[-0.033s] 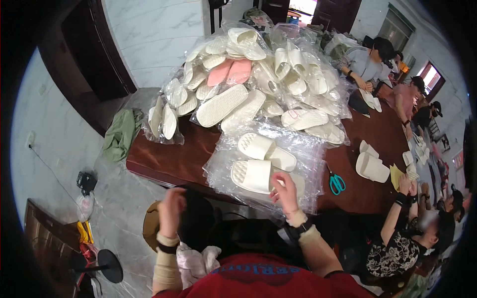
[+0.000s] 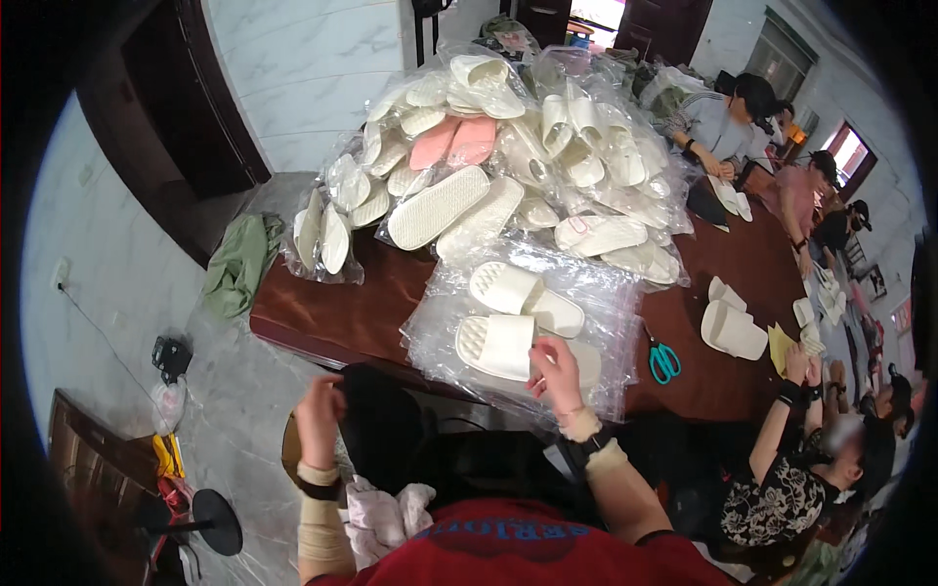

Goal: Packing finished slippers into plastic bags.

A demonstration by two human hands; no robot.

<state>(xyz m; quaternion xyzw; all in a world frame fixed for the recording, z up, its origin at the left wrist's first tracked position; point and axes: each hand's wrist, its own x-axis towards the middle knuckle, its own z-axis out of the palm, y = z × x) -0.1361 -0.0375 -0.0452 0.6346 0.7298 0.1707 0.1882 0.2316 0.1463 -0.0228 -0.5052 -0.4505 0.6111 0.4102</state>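
My right hand [image 2: 557,376] pinches the right edge of a cream slipper [image 2: 493,344] that lies on a stack of clear plastic bags [image 2: 606,293] at the near edge of the dark brown table [image 2: 332,313]. Two more cream slippers [image 2: 523,293] rest just behind it on the same stack. My left hand [image 2: 320,410] is below the table edge, closed on a black bag or cloth [image 2: 381,430] in front of my body. A light pink cloth [image 2: 386,513] sits near my left forearm.
A big heap of bagged cream and pink slippers [image 2: 508,146] fills the back of the table. Teal scissors [image 2: 664,361] and loose slippers [image 2: 733,330] lie to the right. Several other people work along the right side. A green cloth [image 2: 239,264] hangs at the left.
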